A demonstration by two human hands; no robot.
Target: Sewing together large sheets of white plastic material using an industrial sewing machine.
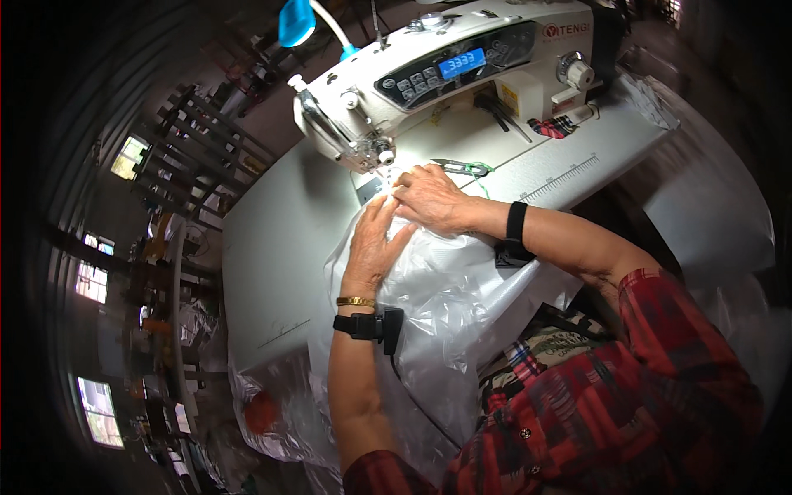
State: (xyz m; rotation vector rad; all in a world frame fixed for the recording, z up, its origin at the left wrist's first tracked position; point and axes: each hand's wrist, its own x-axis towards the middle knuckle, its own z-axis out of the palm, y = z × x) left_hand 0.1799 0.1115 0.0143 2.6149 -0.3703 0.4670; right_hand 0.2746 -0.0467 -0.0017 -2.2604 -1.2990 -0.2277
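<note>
A white, shiny plastic sheet [445, 285] runs from the sewing machine's needle area over the table edge and down across my lap. My left hand [373, 243] lies on it with fingers stretched toward the presser foot [388, 177] and the thumb apart. Just right of the needle, my right hand [433, 200] has bent fingers closed on the sheet's bunched edge. The fingertips of both hands nearly meet there, under bright lamp light. The white sewing machine [462, 62] stands over this spot; glare and fingers hide the stitching line.
Thread snips [462, 167] with green thread lie on the table right of my right hand. A plaid cloth scrap [554, 126] rests near the machine's handwheel [575, 73]. A blue lamp [297, 23] hangs above. More clear plastic [289, 412] drapes off the table's left front.
</note>
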